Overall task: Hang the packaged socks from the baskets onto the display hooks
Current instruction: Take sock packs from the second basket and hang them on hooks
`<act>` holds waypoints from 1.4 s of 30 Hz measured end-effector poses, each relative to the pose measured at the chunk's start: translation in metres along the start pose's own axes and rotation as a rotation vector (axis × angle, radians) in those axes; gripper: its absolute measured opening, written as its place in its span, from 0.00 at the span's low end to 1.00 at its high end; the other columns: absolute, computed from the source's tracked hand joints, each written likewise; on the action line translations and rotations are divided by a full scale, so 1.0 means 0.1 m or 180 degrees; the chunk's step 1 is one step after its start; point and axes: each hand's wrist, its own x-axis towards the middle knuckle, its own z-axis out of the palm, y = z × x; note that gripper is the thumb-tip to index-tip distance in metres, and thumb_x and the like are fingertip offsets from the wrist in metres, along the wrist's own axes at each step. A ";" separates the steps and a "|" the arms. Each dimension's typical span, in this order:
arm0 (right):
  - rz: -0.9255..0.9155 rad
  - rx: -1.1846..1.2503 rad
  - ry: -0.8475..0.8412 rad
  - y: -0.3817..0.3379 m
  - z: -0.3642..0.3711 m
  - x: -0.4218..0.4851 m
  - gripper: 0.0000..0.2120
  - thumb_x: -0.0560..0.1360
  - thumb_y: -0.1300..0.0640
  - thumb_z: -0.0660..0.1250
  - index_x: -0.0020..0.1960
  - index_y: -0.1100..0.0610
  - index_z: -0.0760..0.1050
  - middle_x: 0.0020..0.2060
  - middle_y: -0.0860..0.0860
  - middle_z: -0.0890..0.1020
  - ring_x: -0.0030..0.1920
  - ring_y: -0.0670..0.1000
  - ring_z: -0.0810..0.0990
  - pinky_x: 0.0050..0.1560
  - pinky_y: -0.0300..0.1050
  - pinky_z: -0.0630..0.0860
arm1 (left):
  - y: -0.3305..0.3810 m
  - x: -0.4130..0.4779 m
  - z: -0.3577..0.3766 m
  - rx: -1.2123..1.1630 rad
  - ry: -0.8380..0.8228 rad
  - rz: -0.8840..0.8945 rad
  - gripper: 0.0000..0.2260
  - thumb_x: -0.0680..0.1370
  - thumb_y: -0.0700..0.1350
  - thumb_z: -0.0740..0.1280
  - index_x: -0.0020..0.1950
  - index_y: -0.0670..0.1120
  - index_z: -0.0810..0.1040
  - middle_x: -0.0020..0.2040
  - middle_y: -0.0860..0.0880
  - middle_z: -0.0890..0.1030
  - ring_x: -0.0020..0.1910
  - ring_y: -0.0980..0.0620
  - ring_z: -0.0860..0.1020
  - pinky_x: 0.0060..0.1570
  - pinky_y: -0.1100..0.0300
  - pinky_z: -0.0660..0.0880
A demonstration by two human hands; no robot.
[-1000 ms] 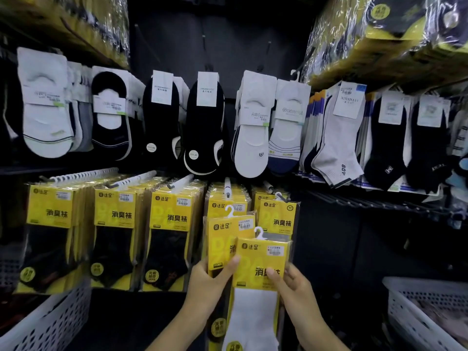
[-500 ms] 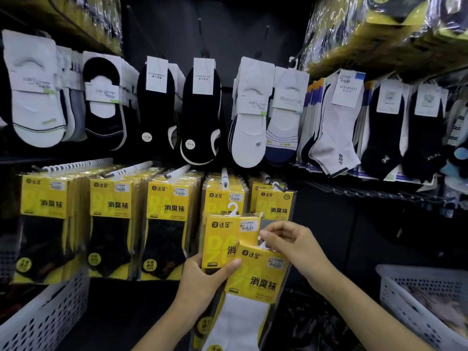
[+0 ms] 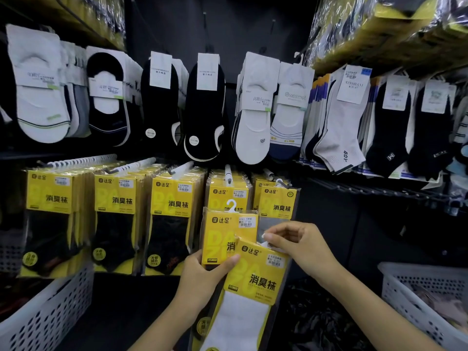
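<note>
Landmark: centre hook (image 3: 228, 173), white-tipped, with yellow packs hung on it nearly out to the tip.

Position: you hold two packs directly below that hook. The rear pack (image 3: 225, 239) stands upright, and its white hanger (image 3: 231, 206) sits just under the packs already hung. The front pack (image 3: 258, 277), the white socks, is lower and slightly right of the hook, tilted and overlapping the rear one.

Grip: your left hand (image 3: 202, 277) clamps both packs together, with the thumb across their fronts and the fingers hidden behind. Your right hand (image 3: 301, 247) pinches the front pack's small white hanger tab between thumb and forefinger.

Risks, as judged:
- The film looks slick. If you lift the front pack while your left thumb bears on both, the rear pack may slide out and drop below the hook.
- The tab pinch is narrow, so a pull at an angle could bend the tab or let it slip free.
- The hook looks crowded near its tip. A hanger that is only half seated could tip off.
- I cannot tell which sock colour that hook carries, so check it before you hang the white pair.
</note>
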 end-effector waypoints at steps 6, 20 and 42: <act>0.0464 0.0215 0.0039 0.17 -0.02 -0.09 0.17 0.65 0.45 0.72 0.51 0.52 0.81 0.48 0.48 0.85 0.49 0.46 0.84 0.50 0.41 0.79 | 0.06 0.03 0.09 -0.0231 0.0121 0.0082 0.17 0.61 0.53 0.76 0.47 0.50 0.83 0.42 0.54 0.86 0.40 0.57 0.84 0.32 0.69 0.77; 0.0673 0.0791 0.1525 0.39 -0.54 0.31 0.06 0.79 0.58 0.64 0.51 0.55 0.80 0.43 0.50 0.86 0.42 0.46 0.85 0.39 0.38 0.79 | 0.15 0.27 0.06 0.0216 0.0441 0.0295 0.04 0.76 0.54 0.65 0.42 0.58 0.77 0.39 0.60 0.82 0.37 0.68 0.79 0.30 0.78 0.70; 0.0767 0.0152 0.1392 0.62 -0.25 0.32 0.11 0.76 0.52 0.67 0.55 0.56 0.76 0.51 0.53 0.81 0.52 0.50 0.80 0.55 0.46 0.77 | 0.05 0.37 0.31 0.0412 0.0252 0.0102 0.04 0.76 0.54 0.66 0.43 0.58 0.78 0.37 0.64 0.82 0.39 0.69 0.79 0.33 0.76 0.71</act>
